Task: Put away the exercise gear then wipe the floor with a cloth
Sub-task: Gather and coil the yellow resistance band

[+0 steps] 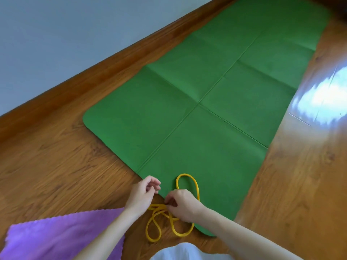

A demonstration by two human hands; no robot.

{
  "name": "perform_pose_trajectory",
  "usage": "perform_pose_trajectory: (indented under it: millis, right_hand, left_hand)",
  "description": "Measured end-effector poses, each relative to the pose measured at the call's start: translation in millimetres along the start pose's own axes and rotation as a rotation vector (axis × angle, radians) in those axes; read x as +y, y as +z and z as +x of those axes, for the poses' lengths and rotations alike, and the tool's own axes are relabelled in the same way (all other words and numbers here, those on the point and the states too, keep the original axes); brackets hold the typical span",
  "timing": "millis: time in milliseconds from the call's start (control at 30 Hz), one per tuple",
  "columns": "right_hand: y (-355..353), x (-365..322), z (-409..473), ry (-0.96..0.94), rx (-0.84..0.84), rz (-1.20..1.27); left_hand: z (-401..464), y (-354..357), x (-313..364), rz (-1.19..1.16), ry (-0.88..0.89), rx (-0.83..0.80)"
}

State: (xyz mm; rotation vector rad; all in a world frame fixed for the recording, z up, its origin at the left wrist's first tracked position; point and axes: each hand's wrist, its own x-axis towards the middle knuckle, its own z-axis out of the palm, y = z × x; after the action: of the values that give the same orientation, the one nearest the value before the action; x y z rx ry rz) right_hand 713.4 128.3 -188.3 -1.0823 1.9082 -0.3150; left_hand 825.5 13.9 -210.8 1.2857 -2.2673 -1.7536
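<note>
- Wooden floor (pixel 56 166) carried a green mat (pixel 206 109), spread flat beside the wall.
- My right hand (pixel 183 205) pinched the yellow band (pixel 187 184), looped across the mat's near edge.
- My left hand (pixel 143 194) hovered half-curled, its grip empty.
- Purple cloth (pixel 56 235) lay at lower left.

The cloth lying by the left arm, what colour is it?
Purple, a plain cloth with a wavy edge, seen in the head view.

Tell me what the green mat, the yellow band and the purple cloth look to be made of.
Green mat: likely thin foam or rubber, matte, holding sharp fold creases.
Yellow band: probably rubber or latex, smooth, lying in limp loops.
Purple cloth: seemingly microfibre, soft and fuzzy, with a zigzag-cut edge.
</note>
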Motion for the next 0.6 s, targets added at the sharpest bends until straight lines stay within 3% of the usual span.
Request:
perform_pose_trajectory:
  millis: [167, 333, 600]
  right_hand:
    - [9.0, 2.6, -3.3, -0.075, 0.036, -0.187]
    - [13.8, -7.7, -6.3, -0.077, 0.05, -0.421]
    - [19.6, -5.8, -2.2, -0.023, 0.067, -0.518]
  left_hand:
    - [-10.7, 8.8, -16.2, 0.089, 0.038, -0.037]
    - [-16.5, 9.0, -24.0, 0.286, 0.204, -0.115]
    - [-30.0, 7.4, -27.5, 0.626, 0.305, -0.141]
